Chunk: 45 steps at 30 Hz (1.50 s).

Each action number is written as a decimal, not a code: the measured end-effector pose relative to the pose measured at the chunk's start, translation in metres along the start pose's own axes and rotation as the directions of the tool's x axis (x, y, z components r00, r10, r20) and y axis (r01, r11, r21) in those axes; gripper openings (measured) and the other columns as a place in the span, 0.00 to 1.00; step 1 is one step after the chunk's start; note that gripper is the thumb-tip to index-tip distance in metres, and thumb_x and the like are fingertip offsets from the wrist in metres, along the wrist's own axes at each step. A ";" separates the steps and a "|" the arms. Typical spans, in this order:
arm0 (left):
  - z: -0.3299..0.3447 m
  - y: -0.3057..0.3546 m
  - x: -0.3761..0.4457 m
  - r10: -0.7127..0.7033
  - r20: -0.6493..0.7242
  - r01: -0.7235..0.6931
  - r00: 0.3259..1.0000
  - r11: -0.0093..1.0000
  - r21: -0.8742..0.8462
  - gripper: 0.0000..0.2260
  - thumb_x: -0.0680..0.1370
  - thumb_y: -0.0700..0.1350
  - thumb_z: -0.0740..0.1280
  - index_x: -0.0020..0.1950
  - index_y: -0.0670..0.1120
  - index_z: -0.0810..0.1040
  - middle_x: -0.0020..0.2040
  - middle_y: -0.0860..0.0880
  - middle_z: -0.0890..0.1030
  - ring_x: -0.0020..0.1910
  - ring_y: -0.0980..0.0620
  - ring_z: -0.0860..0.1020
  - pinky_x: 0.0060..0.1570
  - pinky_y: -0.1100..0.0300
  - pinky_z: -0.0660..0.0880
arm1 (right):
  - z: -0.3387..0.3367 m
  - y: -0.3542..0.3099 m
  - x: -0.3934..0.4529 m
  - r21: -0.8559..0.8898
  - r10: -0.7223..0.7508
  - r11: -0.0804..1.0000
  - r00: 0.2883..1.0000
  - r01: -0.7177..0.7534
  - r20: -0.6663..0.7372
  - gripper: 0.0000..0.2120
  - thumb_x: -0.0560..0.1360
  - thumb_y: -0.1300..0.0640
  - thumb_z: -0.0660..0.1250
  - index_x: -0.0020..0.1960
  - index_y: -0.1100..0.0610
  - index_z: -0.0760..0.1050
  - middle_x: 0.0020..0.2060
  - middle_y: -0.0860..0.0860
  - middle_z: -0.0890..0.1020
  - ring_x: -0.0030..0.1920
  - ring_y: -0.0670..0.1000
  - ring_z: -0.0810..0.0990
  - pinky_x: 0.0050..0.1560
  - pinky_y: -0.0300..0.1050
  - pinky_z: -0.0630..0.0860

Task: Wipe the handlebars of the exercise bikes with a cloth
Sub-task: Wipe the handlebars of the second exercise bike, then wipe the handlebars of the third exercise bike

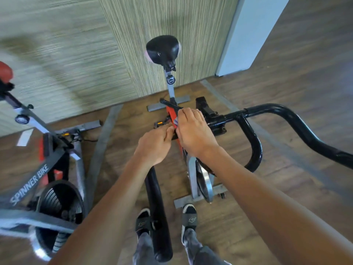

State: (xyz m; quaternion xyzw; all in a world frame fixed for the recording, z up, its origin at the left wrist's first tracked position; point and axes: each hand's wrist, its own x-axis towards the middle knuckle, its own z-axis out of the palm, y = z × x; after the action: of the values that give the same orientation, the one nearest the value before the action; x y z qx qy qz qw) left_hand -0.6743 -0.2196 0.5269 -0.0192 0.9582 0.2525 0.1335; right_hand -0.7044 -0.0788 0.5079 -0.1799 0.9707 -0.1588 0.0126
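Observation:
I stand at the front of an exercise bike with a black saddle (163, 49) and an orange frame (171, 112). Its black handlebar (254, 146) curves off to the right, and a padded left grip (158, 207) points toward me. My left hand (154, 144) and my right hand (194, 131) meet over the middle of the handlebar, fingers curled. Between them shows a small bit of striped cloth (175, 122), which both hands seem to pinch. Most of the cloth is hidden by my fingers.
A second bike marked SPINNER BIKE (28, 186) stands close on the left, its red saddle (5, 71) at the frame edge. A striped wall panel (152, 20) and a white pillar (248, 35) lie behind. My feet in black slippers (189, 217) stand on the wood floor.

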 end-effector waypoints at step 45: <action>-0.071 -0.230 -0.468 -0.877 -0.439 0.380 0.193 0.480 -0.791 0.20 0.80 0.33 0.56 0.65 0.46 0.80 0.62 0.50 0.81 0.62 0.52 0.77 0.61 0.61 0.72 | 0.074 -0.453 -0.186 0.564 -0.942 0.310 0.328 0.766 0.073 0.16 0.85 0.60 0.58 0.70 0.64 0.69 0.65 0.56 0.73 0.66 0.54 0.72 0.69 0.45 0.67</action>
State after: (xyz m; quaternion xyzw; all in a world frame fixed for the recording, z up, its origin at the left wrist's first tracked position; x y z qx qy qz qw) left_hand -0.2169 -0.4694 0.6006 -0.5825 0.6799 0.3730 -0.2434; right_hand -0.3679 -0.4365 0.5739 -0.6983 0.6259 -0.3098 0.1570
